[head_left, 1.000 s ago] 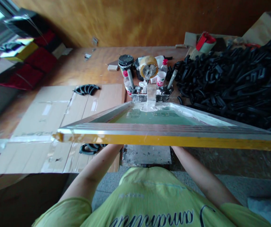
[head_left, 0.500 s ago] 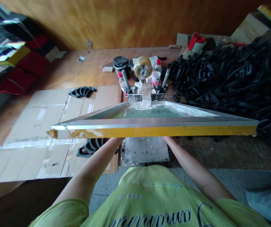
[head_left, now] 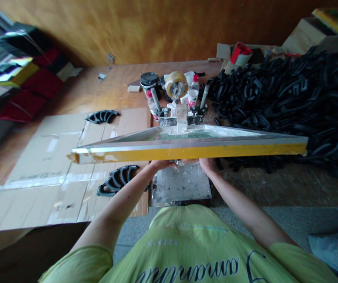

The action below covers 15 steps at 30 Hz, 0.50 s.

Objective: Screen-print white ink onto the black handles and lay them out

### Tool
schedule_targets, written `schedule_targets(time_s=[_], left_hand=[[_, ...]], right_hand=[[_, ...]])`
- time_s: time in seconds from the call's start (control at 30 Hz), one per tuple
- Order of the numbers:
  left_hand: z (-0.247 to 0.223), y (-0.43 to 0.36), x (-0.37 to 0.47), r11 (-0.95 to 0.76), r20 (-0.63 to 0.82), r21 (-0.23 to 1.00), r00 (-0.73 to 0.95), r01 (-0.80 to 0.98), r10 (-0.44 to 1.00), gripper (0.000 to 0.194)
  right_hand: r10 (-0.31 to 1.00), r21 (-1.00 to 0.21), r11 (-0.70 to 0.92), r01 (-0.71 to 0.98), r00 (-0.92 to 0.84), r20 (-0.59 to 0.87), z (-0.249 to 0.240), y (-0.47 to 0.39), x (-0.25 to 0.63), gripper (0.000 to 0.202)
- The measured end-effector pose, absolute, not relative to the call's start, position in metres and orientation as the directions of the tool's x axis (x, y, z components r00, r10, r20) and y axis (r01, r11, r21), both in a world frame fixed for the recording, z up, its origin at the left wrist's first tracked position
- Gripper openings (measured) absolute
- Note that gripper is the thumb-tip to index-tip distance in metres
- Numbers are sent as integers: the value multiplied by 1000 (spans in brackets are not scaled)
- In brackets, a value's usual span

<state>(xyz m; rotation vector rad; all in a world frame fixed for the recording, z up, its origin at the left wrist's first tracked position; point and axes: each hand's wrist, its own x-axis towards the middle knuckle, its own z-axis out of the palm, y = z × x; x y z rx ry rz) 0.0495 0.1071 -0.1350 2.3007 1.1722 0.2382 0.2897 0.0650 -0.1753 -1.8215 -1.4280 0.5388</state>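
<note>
A screen printing frame (head_left: pixel 192 151) with a yellow-taped front edge is tilted up in front of me, attached at the back to a clamp stand (head_left: pixel 181 118). Below its raised edge lies a grey metal base plate (head_left: pixel 183 184). My left hand (head_left: pixel 164 164) reaches under the frame at the plate's far left, thumb showing and the other fingers hidden. On the far right of the plate is my right hand (head_left: pixel 205 164), its fingers covered by the frame. Something small and clear or shiny lies between the hands; I cannot make it out.
Black curved vent-like parts (head_left: pixel 118 180) lie on flattened cardboard (head_left: pixel 53 157) to the left, one near and one far. A large heap of black parts (head_left: pixel 274 94) covers the right side. Behind the clamp stand a tape roll (head_left: pixel 176 85), a bottle (head_left: pixel 194 88) and a black-lidded tub (head_left: pixel 149 80).
The frame's front edge sits higher in the view and uncovers more of the plate. Parts of both hands, hidden before, now show beneath it.
</note>
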Motion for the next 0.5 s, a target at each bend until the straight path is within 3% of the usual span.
schedule_targets(time_s=[0.17, 0.4, 0.5], left_hand=[[-145, 109, 38, -491, -108, 479, 603, 728, 790, 87], [-127, 121, 41, -472, -114, 553, 624, 687, 773, 87], [-120, 119, 47, -414, -111, 599, 583, 685, 805, 74]], right_hand=[[920, -766, -191, 614, 383, 78, -185, 63, 293, 28], [915, -759, -178, 626, 389, 107, -184, 61, 294, 27], [931, -756, -118, 644, 337, 141, -180, 62, 292, 31]])
